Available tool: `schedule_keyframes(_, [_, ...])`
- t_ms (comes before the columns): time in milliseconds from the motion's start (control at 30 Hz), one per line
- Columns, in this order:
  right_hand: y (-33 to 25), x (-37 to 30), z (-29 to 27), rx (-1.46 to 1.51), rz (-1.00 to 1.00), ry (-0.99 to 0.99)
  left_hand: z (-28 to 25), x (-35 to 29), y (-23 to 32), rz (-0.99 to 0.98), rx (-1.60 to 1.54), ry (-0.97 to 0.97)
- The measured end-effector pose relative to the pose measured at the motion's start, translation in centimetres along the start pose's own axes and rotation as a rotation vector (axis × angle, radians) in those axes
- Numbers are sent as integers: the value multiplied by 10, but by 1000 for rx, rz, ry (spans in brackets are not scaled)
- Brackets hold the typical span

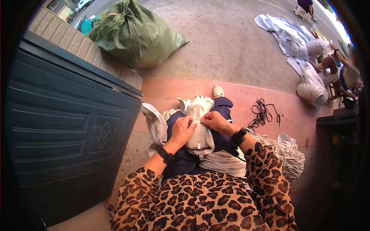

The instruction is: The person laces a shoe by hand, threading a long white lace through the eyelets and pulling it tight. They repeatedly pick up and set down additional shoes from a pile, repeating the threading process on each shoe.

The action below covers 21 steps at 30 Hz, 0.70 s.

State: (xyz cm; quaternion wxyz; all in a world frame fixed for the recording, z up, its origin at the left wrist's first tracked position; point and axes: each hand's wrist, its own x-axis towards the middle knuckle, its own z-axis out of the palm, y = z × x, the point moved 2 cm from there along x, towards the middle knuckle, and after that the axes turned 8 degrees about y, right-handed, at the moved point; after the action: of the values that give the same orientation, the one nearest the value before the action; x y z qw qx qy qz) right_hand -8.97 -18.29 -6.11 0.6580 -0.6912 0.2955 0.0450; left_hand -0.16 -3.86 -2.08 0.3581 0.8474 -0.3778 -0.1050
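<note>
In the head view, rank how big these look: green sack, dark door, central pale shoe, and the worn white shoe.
Largest to smallest:
Dark door
Green sack
Central pale shoe
Worn white shoe

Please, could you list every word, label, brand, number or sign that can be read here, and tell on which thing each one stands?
There is no readable text in this picture.
Pale shoe being handled: no lettering can be made out.
Dark door: only a diamond pattern, no letters or numbers.
Black wristbands: no legible marking.
Red-and-white seat at upper right: any marks are too small to read.
</note>
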Motion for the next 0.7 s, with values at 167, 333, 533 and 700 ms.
schedule_keyframes(167, [-1, -4, 2, -98, -136, 199, -2, 2, -1, 49, -29, 17])
schedule_keyframes(333, [-5, 1, 10, -196, -199, 272, -1, 5, 3, 190, 25, 23])
schedule_keyframes(533, [-11, -4, 19, -255, -315, 418, -1, 16, 3, 262, 92, -62])
schedule_keyframes(700, [-22, -12, 9, -10, -81, 221, -2, 38, 9, 177, 326, -344])
